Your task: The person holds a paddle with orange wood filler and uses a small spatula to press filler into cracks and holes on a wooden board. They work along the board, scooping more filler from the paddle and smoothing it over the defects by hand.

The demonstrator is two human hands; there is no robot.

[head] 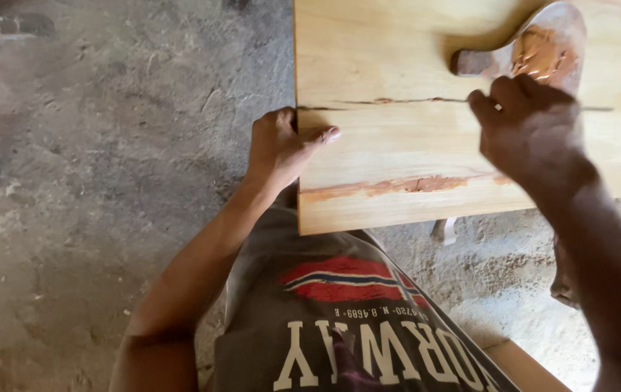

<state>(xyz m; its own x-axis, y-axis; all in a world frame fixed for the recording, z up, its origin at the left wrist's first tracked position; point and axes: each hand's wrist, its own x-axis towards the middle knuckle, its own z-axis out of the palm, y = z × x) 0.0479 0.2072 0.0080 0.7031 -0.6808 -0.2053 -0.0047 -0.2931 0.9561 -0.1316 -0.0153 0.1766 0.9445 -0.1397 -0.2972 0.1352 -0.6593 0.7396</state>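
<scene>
A pale wooden board (397, 65) with a long crack and a reddish filled seam lies in front of me. My left hand (281, 145) grips its left edge, thumb lying on top. My right hand (528, 127) is closed around a thin tool whose tip rests along the crack (390, 101). Just beyond that hand lies a paddle-shaped wooden palette (542, 43) smeared with reddish-brown filler paste.
Dusty bare concrete floor (107, 181) spreads to the left and below the board. A foot (568, 283) shows under my right forearm. My grey printed shirt (354, 319) fills the bottom middle. A pale board corner (528, 366) sits at the lower right.
</scene>
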